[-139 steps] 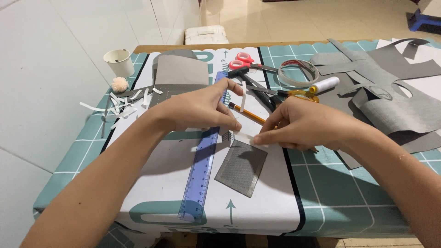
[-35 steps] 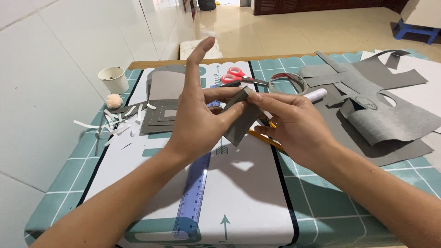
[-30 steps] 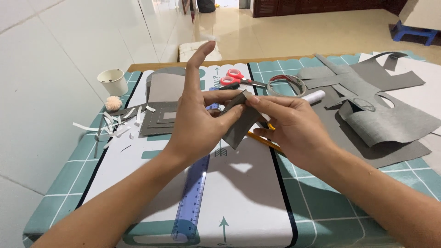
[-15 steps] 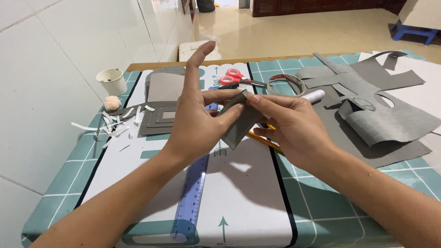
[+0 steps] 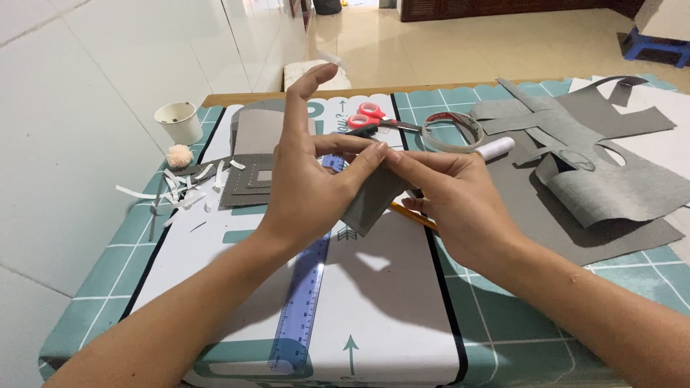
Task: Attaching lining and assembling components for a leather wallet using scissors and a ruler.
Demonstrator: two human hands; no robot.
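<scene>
Both hands hold a small grey square piece [image 5: 374, 203] of thin leather-like sheet up above the table. My left hand [image 5: 309, 187] pinches its upper edge with thumb and middle fingers, the index finger pointing straight up. My right hand [image 5: 456, 201] grips the same piece from the right, fingertips meeting the left thumb. An orange pencil [image 5: 415, 217] pokes out under my right hand. A clear blue ruler [image 5: 302, 305] lies on the white mat below.
Red-handled scissors [image 5: 370, 117], a tape roll [image 5: 451, 131] and a white tube [image 5: 494, 149] lie behind the hands. Grey cut sheets [image 5: 611, 187] spread at right, stacked grey squares [image 5: 251, 183] at left with white scraps [image 5: 176, 190], a pompom [image 5: 179, 155] and a paper cup [image 5: 180, 122].
The grey piece, which lay flat on the mat beside the ruler, is now lifted in both hands. Over the last second the hands barely moved.
</scene>
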